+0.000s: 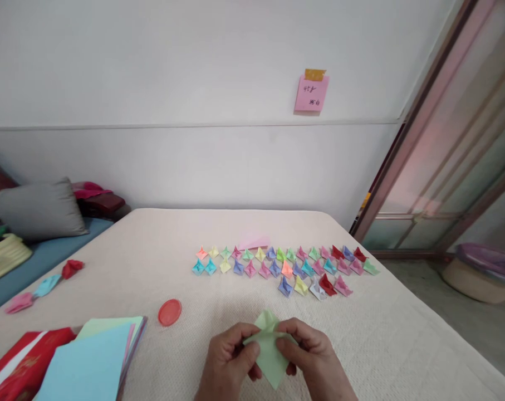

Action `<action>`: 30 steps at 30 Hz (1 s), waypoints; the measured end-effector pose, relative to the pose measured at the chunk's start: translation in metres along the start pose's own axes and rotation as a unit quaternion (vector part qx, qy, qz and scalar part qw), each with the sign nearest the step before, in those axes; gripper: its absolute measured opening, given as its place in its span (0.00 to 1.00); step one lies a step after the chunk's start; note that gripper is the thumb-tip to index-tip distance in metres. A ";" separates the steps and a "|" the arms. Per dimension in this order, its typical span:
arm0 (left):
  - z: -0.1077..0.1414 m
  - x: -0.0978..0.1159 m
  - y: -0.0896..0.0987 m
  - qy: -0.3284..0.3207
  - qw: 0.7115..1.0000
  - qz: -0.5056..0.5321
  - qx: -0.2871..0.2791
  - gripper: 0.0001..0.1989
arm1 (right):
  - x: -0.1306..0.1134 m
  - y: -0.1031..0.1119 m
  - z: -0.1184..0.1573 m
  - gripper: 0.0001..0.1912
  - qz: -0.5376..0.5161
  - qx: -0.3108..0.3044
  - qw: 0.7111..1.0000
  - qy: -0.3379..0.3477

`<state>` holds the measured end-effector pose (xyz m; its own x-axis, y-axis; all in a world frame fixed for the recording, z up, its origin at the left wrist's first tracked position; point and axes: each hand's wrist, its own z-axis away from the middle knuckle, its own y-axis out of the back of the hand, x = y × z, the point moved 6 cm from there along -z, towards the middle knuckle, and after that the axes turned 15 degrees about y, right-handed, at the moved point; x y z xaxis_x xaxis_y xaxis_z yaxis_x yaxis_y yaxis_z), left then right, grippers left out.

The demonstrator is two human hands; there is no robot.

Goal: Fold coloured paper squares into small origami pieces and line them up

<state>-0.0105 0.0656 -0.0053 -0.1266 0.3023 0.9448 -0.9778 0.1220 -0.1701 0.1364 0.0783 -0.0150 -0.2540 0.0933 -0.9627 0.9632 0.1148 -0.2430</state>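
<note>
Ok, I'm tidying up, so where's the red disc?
The red disc lies in the head view's lower left, on the table between the paper stack and the left hand.

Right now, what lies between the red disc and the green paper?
From the red disc to the green paper, the head view shows cloth, then the left hand pinching the paper.

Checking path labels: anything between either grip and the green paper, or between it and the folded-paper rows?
Nothing visible. The left grip and right grip both touch the green paper; cloth alone shows between it and the nearest row of folded papers.
</note>
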 end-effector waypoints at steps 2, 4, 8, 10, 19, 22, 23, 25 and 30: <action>0.000 -0.002 0.002 -0.001 1.000 0.009 0.005 0.09 | -0.001 0.001 0.001 0.05 -0.013 0.017 1.000 0.001; 0.000 -0.003 0.003 -0.004 1.000 0.029 0.002 0.09 | -0.004 0.000 0.001 0.04 -0.029 0.016 0.999 0.007; 0.001 -0.003 0.003 -0.006 0.999 0.050 -0.019 0.08 | -0.013 -0.003 0.000 0.08 -0.042 -0.012 0.999 0.022; 0.001 -0.003 0.003 0.000 0.999 0.043 -0.022 0.08 | -0.015 -0.003 -0.001 0.10 -0.034 -0.024 0.999 0.027; 0.002 0.001 0.002 0.020 0.999 0.043 -0.020 0.08 | -0.018 -0.008 0.000 0.15 0.010 -0.097 0.995 0.032; 0.003 0.004 0.001 0.017 0.999 0.045 -0.017 0.08 | -0.019 -0.009 0.000 0.14 0.007 -0.088 0.995 0.040; 0.003 0.004 0.001 0.016 0.999 0.048 -0.019 0.08 | -0.018 -0.008 0.001 0.15 0.004 -0.074 0.997 0.035; 0.004 0.005 -0.001 0.016 0.998 0.052 -0.027 0.08 | -0.016 -0.006 0.002 0.17 -0.002 -0.043 0.999 0.014; 0.005 0.005 0.000 0.015 0.999 0.042 -0.028 0.08 | -0.013 -0.004 0.003 0.17 0.007 -0.020 1.000 -0.001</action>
<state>-0.0116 0.0626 0.0013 -0.2022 0.3420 0.9177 -0.9531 0.1468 -0.2648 0.1365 0.0736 -0.0020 -0.2407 0.0935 -0.9661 0.9623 0.1527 -0.2250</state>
